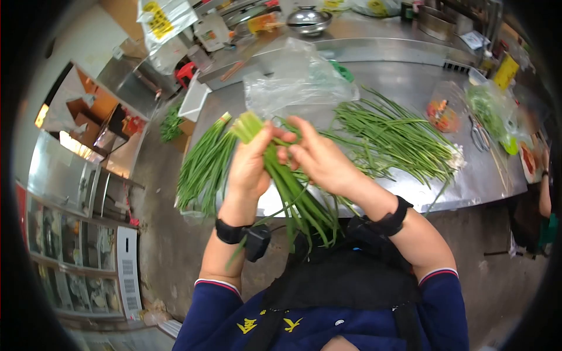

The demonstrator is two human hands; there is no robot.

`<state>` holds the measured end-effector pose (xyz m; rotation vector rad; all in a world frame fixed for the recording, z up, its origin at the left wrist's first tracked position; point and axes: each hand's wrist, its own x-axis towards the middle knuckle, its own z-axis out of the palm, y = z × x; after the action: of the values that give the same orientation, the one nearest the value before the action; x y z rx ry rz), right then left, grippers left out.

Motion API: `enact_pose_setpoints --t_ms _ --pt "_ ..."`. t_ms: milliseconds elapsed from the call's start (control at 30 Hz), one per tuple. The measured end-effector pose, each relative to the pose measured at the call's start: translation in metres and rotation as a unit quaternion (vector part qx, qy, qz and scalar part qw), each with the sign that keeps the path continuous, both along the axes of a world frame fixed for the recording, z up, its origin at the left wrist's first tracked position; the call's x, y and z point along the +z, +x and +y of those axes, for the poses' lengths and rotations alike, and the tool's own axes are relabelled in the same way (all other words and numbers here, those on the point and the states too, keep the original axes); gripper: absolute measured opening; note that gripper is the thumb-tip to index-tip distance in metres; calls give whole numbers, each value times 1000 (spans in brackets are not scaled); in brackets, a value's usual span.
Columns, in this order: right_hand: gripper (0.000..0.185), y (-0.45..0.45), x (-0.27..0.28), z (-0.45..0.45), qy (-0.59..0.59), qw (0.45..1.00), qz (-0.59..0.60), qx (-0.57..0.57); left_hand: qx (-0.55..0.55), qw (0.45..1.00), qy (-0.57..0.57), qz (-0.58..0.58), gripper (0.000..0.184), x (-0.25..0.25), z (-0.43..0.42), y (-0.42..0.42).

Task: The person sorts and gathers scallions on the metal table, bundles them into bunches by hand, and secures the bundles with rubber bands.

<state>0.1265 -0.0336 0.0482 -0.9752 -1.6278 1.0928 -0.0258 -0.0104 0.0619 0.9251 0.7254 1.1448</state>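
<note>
My left hand [253, 158] is wrapped round a bunch of garlic chives [295, 196]. Its pale, even stem ends point up and away, and the long green leaves droop past the table's near edge. Close beside it, my right hand [319, 157] is closed, fingertips meeting at the bunch with a green leaf between them. To the left lies another bundle of chives [205, 161] with its stem ends together. On the right, a loose heap of chives [392, 134] spreads across the metal table [410, 73], whitish ends towards the right.
A crumpled clear plastic bag [293, 82] lies behind my hands. Scissors [479, 134], a bag of red and orange pieces [443, 114] and bagged greens [486, 108] are at the right. A lidded metal pot [308, 22] stands at the back. Another person's arm [544, 187] shows at the far right.
</note>
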Motion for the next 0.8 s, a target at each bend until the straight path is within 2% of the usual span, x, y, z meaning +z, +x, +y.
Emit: enact_pose_setpoints --t_ms 67,133,200,333,433,500,567,600,633,700,767,800 --pt "50 3 -3 -3 97 983 -153 -34 16 1000 10 -10 19 -3 7 -10" --pt "48 6 0 -13 122 984 -132 -17 17 999 -14 -37 17 -1 7 -15" --pt "47 10 -9 -23 181 970 -159 -36 35 997 5 -62 16 5 12 -32" --pt "50 31 -38 -59 221 960 -167 -39 85 992 67 -68 13 34 7 -77" --pt "52 65 -48 -88 149 966 -213 -4 120 983 132 -33 14 60 -13 -117" --pt "54 95 -51 -100 5 934 -356 25 168 974 154 -8 15 78 -35 -145" --pt "49 139 -75 -96 14 965 -238 -108 203 965 163 19 17 89 -59 -157" --pt "39 167 -80 -88 -13 965 -197 -173 212 961 173 42 18 91 -69 -159" --pt "30 201 -92 -74 36 937 -247 -244 199 957 193 84 20 89 -75 -162" --pt "27 260 -98 -59 -21 892 -275 -359 201 954 186 118 20 79 -83 -157" --pt "24 304 -113 -48 -16 858 -312 -408 198 948 180 174 22 66 -84 -136" --pt "24 317 -118 -44 -20 857 -312 -411 230 931 185 216 23 55 -81 -121"
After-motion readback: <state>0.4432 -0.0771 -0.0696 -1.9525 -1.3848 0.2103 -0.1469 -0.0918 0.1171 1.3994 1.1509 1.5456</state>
